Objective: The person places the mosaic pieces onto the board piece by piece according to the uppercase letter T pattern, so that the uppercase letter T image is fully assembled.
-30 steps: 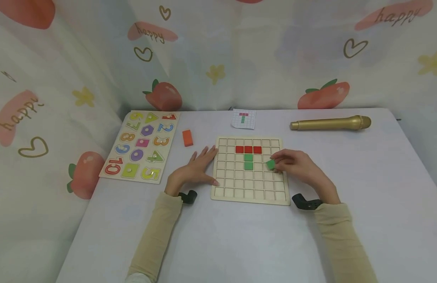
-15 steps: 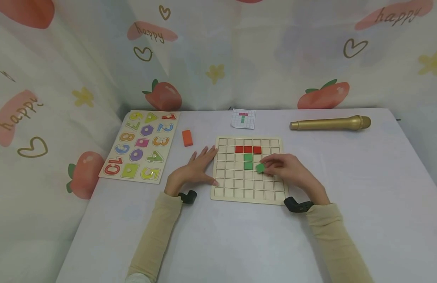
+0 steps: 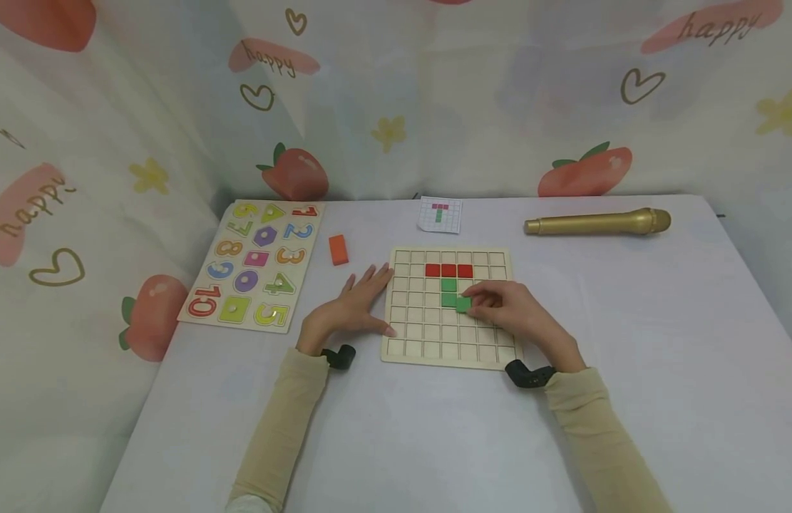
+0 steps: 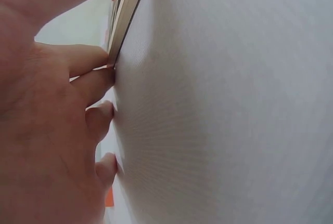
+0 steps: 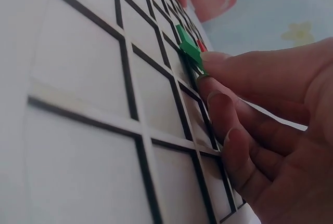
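My right hand (image 3: 512, 311) pinches a small green square tile (image 3: 463, 305) between thumb and fingers, over the wooden grid board (image 3: 413, 349). In the head view that tile overlaps the right edge of the lower of two green tiles (image 3: 448, 285) set in one column. Above them a row of three red tiles (image 3: 448, 271) lies in the grid. In the right wrist view the pinched green tile (image 5: 190, 50) is close over the grid lines. My left hand (image 3: 352, 311) rests spread at the board's left edge, fingertips and thumb touching it; the left wrist view shows fingertips at the board's side (image 4: 125, 21).
Behind the board lies a white pattern card (image 3: 440, 215) with a red and green T. An orange block (image 3: 338, 250) is beyond my left hand. A number puzzle board (image 3: 190, 318) lies far left, a gold microphone (image 3: 594, 223) at the back right. A printed curtain (image 3: 466, 128) backs the table.
My right hand has moved left across the board with the green tile, from the right-hand columns to beside the green column. My left hand has stayed at the board's edge.
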Motion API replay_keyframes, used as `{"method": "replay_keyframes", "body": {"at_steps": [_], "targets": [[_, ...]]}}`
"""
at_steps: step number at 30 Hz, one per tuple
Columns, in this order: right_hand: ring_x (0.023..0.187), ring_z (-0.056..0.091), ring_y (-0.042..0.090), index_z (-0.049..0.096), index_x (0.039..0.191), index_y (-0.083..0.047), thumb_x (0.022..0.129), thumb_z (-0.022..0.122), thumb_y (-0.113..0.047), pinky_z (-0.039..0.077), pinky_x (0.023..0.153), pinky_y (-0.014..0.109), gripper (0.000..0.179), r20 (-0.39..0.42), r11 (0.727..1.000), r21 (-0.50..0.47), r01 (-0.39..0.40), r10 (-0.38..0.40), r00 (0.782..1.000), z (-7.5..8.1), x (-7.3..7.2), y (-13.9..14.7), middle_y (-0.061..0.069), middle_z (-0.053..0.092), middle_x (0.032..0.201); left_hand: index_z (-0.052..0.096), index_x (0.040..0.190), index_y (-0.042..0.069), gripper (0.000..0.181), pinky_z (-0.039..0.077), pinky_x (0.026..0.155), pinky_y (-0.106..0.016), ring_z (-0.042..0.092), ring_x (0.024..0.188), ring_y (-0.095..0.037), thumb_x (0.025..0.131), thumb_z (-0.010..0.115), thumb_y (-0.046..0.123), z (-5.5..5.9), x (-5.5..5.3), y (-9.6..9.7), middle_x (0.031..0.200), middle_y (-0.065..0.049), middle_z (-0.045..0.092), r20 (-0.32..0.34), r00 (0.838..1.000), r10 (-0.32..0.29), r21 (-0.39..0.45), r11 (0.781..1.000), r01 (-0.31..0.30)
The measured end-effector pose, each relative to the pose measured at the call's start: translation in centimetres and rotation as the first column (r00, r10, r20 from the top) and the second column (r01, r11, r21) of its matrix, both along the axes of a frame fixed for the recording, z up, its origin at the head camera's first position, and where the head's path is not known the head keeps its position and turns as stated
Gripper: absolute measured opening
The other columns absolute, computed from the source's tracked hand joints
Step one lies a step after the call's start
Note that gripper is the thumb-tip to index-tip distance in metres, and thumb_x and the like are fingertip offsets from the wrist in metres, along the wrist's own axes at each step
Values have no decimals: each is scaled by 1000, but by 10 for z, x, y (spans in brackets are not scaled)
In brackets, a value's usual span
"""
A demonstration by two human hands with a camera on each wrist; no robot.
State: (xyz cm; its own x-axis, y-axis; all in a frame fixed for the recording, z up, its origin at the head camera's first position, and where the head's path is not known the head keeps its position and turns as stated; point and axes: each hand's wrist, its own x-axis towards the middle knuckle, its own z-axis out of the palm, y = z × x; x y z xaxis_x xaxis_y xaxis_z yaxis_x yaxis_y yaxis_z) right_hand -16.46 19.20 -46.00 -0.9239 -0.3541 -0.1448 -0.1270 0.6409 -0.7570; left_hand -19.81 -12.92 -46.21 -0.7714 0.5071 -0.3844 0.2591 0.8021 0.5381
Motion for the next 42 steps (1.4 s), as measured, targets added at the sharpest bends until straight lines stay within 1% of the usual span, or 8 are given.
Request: {"method": "replay_keyframes", "body": {"at_steps": [7, 16, 21, 24, 28, 32, 36, 42], "targets": [[83, 59, 18, 72, 121, -6, 95, 74, -16, 50, 73, 25, 28, -4, 1000, -18, 4, -4, 1000, -1, 1, 0, 5, 68, 94, 5, 167, 19, 120, -12, 130, -46, -12, 161, -19, 82, 87, 42, -2, -1, 0, 175, 3, -2, 4, 1000, 1, 0, 1000, -1], [83, 58, 18, 76, 115, -8, 96, 71, -13, 49, 75, 27, 20, -27, 1000, 6, 5, -5, 1000, -3, -1, 0, 3, 67, 92, 7, 167, 17, 121, -11, 130, -48, -10, 161, -21, 81, 87, 42, -2, -1, -1, 175, 2, 0, -5, 1000, -6, 14, 1000, 6], [84, 58, 18, 75, 115, -8, 96, 71, -13, 49, 75, 27, 20, -38, 1000, 6, -3, 3, 999, -5, -1, 0, 3, 66, 92, 7, 167, 17, 121, -12, 130, -48, -11, 161, -21, 81, 87, 42, -1, -1, -1, 175, 1, 0, 0, 1000, -8, 22, 1000, 8], [84, 57, 18, 75, 116, -9, 95, 73, -14, 49, 73, 26, 22, -38, 1000, 10, -10, 10, 999, -5, -1, 0, 3, 65, 92, 7, 167, 17, 121, -12, 130, -48, -11, 161, -21, 81, 87, 42, -2, -1, -1, 175, 1, 0, -2, 1000, -9, 18, 1000, 9], [83, 56, 19, 74, 119, -9, 89, 80, -17, 48, 72, 26, 32, -31, 999, 20, -36, 36, 999, -5, -1, -2, 3, 63, 92, 7, 167, 17, 120, -12, 130, -48, -11, 161, -21, 81, 87, 42, -3, -1, -1, 175, 1, 0, -6, 1000, -8, 16, 1000, 8], [82, 56, 18, 73, 120, -8, 89, 80, -13, 48, 72, 27, 32, -79, 998, 31, -48, 51, 996, -8, -2, -4, 2, 62, 90, 7, 167, 16, 120, -12, 130, -49, -10, 161, -22, 81, 87, 41, -2, 0, -2, 175, 0, 1, -6, 1000, -9, 23, 1000, 9], [78, 56, 17, 73, 119, -9, 92, 76, -10, 48, 72, 29, 28, -128, 999, 28, -27, 30, 991, -10, -1, -7, 0, 63, 86, 7, 167, 15, 120, -11, 130, -50, -10, 161, -23, 81, 87, 41, 0, 0, -2, 175, -1, 1, -4, 1000, -12, 30, 999, 12], [75, 57, 16, 72, 120, -9, 92, 75, -10, 48, 71, 28, 28, -138, 999, 34, 3, 2, 990, -9, 0, -9, 0, 63, 83, 8, 167, 15, 120, -11, 130, -50, -9, 162, -24, 81, 87, 41, -1, -1, -1, 175, -1, 1, -7, 1000, -10, 29, 1000, 10]]}}
